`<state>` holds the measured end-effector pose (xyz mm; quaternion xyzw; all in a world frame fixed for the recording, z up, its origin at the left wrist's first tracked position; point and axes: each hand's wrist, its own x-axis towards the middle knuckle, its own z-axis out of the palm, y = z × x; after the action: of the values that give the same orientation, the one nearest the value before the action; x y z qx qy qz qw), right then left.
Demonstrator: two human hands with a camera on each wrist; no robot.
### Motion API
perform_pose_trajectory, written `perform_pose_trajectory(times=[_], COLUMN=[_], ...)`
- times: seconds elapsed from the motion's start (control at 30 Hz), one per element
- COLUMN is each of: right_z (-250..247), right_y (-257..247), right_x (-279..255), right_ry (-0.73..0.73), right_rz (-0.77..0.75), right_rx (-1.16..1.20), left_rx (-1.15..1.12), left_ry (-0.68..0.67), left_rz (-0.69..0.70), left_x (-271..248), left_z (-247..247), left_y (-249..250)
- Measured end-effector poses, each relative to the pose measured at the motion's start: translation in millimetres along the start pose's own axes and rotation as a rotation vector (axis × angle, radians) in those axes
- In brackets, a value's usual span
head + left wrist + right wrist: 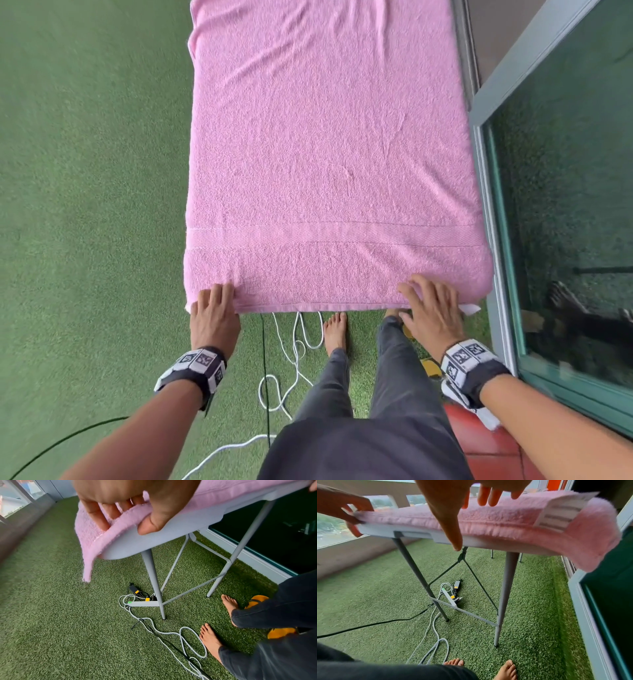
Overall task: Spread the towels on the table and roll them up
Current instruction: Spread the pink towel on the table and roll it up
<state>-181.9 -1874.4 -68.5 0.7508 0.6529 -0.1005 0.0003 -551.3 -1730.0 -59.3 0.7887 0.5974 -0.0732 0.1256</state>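
Observation:
A pink towel (325, 154) lies spread flat over a grey folding table (188, 519) and covers its top. The towel's near hem runs along the table's front edge, and its side edges droop a little. My left hand (215, 301) is at the near left corner. In the left wrist view its fingers (96, 513) lie on top of the towel (91, 536) and the thumb presses under the hem, pinching it. My right hand (428, 305) rests flat near the near right corner, fingers spread, with the thumb (452, 534) hanging in front of the edge. A white label (561, 512) sticks out at that corner.
A glass door (565, 205) in a grey frame runs close along the table's right side. White and black cables (294, 359) and a power strip (142, 603) lie on the green turf under the table. My bare feet and yellow sandals (281, 632) are at the front edge.

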Motion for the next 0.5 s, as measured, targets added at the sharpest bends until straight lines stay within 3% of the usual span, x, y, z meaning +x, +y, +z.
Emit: perform_pose_trajectory(times=[0.2,0.37,0.5], right_z=[1.2,-12.8,-19.8], right_y=[8.9,24.1,28.3], right_x=[-1.0,-16.0,-20.4], right_ry=[-0.007,0.100,0.117], right_rz=[0.021,0.228,0.250], right_rx=[0.038,0.233,0.325], left_rx=[-0.165,-0.282,-0.328], left_ry=[0.061,0.116,0.190], left_rz=[-0.030,-0.048,-0.035], left_x=[-4.3,-8.5,-9.0], left_z=[-1.9,-4.4,-11.4], left_y=[-2.7,-3.7,-3.7])
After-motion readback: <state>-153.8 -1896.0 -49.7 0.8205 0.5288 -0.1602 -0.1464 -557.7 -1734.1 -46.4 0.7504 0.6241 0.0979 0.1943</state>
